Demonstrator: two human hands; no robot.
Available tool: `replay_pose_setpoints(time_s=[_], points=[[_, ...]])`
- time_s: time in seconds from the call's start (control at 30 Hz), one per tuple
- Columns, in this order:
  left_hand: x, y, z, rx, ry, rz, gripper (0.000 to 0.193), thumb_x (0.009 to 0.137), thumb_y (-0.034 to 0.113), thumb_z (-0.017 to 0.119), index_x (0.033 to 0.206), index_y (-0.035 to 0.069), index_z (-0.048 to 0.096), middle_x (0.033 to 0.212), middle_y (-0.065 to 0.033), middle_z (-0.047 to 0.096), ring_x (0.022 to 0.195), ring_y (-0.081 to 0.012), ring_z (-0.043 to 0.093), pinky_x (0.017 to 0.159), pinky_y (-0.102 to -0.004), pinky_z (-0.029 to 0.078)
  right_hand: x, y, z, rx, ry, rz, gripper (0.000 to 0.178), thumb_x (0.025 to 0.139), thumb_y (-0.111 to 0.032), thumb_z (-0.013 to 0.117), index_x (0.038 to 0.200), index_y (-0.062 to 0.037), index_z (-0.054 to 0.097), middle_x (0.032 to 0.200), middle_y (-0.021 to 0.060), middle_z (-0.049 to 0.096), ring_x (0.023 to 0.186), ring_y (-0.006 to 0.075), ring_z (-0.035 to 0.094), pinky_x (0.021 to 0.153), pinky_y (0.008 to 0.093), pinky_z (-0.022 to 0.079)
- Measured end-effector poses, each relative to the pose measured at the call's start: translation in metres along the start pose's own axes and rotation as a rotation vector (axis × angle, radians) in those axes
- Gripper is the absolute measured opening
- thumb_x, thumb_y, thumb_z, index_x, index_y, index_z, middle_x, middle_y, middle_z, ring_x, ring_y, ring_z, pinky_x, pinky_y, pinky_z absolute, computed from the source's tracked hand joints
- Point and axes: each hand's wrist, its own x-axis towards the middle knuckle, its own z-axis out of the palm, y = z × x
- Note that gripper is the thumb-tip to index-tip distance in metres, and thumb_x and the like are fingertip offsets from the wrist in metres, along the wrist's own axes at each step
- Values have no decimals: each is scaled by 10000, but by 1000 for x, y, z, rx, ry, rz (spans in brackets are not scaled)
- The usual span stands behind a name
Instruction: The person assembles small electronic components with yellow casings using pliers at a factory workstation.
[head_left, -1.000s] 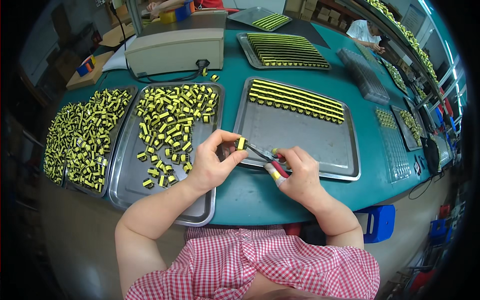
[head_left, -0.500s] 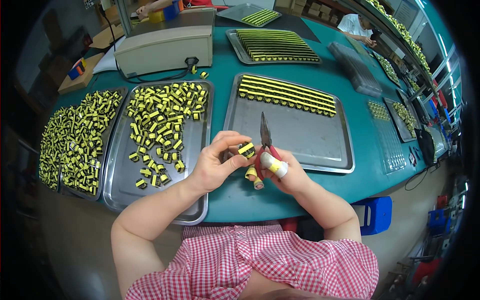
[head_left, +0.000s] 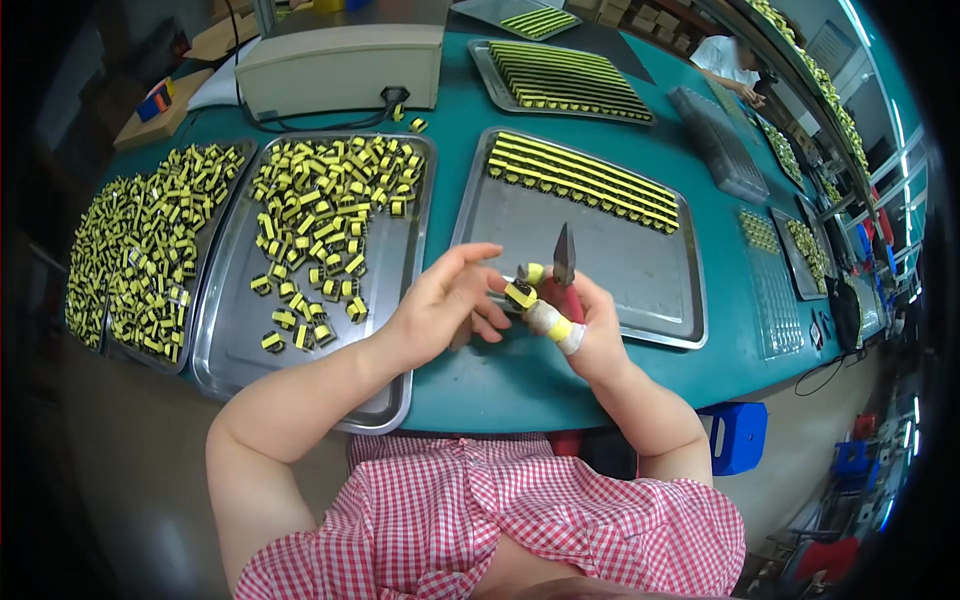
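My right hand (head_left: 590, 325), with tape wrapped round the thumb and a finger, is closed on needle-nose pliers (head_left: 565, 256) with red handles. Their jaws point away from me. At the tips of its taped thumb and finger sits a small black-and-yellow transformer (head_left: 520, 293). Just left of it, my left hand (head_left: 445, 305) has its fingers spread and nothing visible in it. Below both hands lies the near edge of a metal tray (head_left: 640, 290), with several straight rows of transformers (head_left: 580, 180) at its far side.
Loose transformers lie heaped on a metal tray (head_left: 230, 340) at the left, with more piles (head_left: 150, 260) beyond. A beige box-shaped machine (head_left: 340, 75) stands at the back. Another filled tray (head_left: 565, 85) and clear plastic trays (head_left: 715, 145) are farther off. A co-worker (head_left: 728, 65) sits at the far right.
My left fingers have opened and drawn back from the transformer, which is now at my right fingertips. My right hand and the pliers have shifted slightly right.
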Motion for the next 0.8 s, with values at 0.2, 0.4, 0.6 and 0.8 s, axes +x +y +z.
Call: replay_pose_setpoints(time_s=[0.2, 0.4, 0.6, 0.8], points=[[-2, 14, 4, -32, -4, -43, 615, 944, 479, 223, 1307, -16, 262, 1104, -150, 515, 924, -232, 571, 787, -330, 489, 2, -1, 7, -782, 6, -735, 430, 587, 16, 725, 979, -46, 561, 867, 68, 615, 657, 186, 542, 614, 287, 393], [-5, 17, 7, -9, -98, 24, 603, 953, 457, 185, 1318, -17, 256, 1143, -167, 488, 1039, -201, 509, 889, -292, 417, 3, -2, 15, -904, -37, -955, 405, 530, -3, 713, 911, -40, 581, 853, 67, 630, 604, 219, 531, 532, 293, 401], [-8, 15, 9, -53, -118, 37, 576, 960, 432, 188, 1322, -10, 257, 1155, -155, 472, 1031, -178, 496, 879, -286, 417, 3, -1, 18, -921, -18, -986, 391, 522, 1, 702, 896, -28, 588, 863, 84, 629, 600, 216, 524, 512, 296, 399], [-8, 14, 8, -46, -120, 37, 548, 965, 408, 199, 1323, -2, 257, 1164, -153, 457, 998, -172, 505, 858, -282, 424, 4, -1, 18, -928, -44, -993, 407, 513, -9, 702, 903, -18, 585, 870, 95, 622, 609, 226, 524, 518, 292, 412]])
